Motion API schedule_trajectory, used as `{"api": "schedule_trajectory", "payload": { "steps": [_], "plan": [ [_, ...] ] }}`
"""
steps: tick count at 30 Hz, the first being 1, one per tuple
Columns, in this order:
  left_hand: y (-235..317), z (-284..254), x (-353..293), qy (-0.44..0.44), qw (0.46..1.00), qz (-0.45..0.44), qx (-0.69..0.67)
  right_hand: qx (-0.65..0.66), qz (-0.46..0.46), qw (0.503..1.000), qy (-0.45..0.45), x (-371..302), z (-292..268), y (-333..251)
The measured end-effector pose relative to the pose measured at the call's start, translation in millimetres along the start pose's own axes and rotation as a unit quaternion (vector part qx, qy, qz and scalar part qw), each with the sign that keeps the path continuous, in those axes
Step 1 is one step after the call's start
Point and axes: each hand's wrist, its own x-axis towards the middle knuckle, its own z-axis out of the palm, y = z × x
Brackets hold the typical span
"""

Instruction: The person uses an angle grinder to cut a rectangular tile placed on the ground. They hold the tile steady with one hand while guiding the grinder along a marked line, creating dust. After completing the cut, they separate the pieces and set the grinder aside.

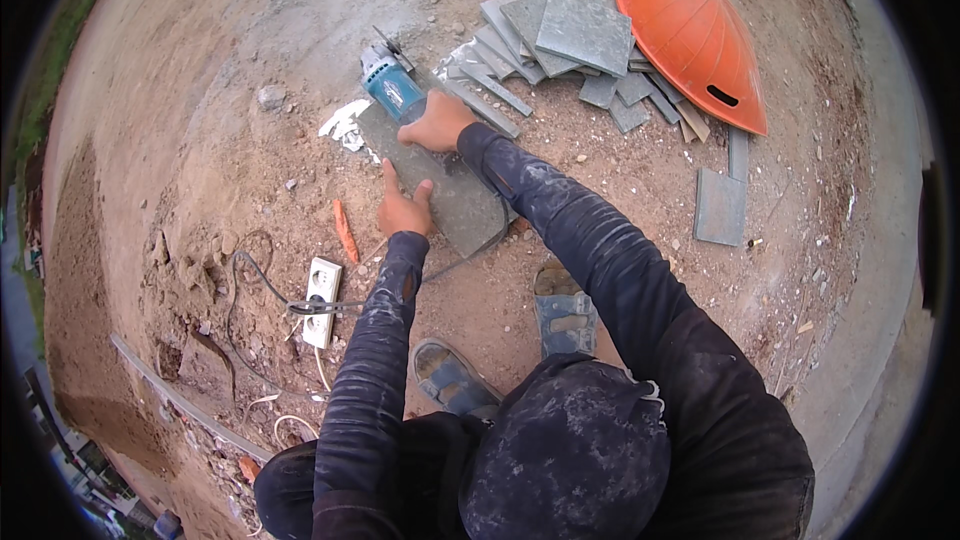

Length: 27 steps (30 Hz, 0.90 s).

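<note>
My right hand (pixel 438 123) is wrapped round the body of a teal angle grinder (pixel 394 86). Its cutting disc and guard (pixel 392 48) point away from me, past the far end of a grey stone slab (pixel 462 202). The slab lies flat on the dirt, in front of my feet. At its left edge my left hand (pixel 405 208) has its index finger and thumb stretched out, with nothing seen in it. Whether the fingertips touch the slab is hard to tell. A dark cord (pixel 462 262) runs across the near part of the slab.
Cut grey tiles (pixel 585 32) are heaped beyond my right hand, beside an overturned orange basin (pixel 690 35). Another tile (pixel 720 207) lies farther right. To the left are a white power strip (pixel 321 300) with cables, an orange shard (pixel 346 231) and white scraps (pixel 346 124).
</note>
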Motion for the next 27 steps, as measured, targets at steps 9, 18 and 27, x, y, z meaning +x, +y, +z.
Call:
{"api": "schedule_trajectory", "payload": {
  "steps": [9, 18, 27],
  "plan": [
    [-3.5, -0.2, 2.4, -0.008, 1.000, 0.005, -0.021, 0.021, -0.001, 1.000, 0.008, -5.6, -3.9, -3.5],
    [-1.1, -1.7, 0.7, -0.016, 1.000, 0.007, -0.013, 0.013, 0.001, 1.000, 0.010, -3.1, -1.4, 2.0],
    [-4.2, -3.4, 2.1, -0.009, 0.999, -0.002, -0.040, 0.018, 0.003, 1.000, 0.017, -5.5, 2.2, 0.2]
  ]
}}
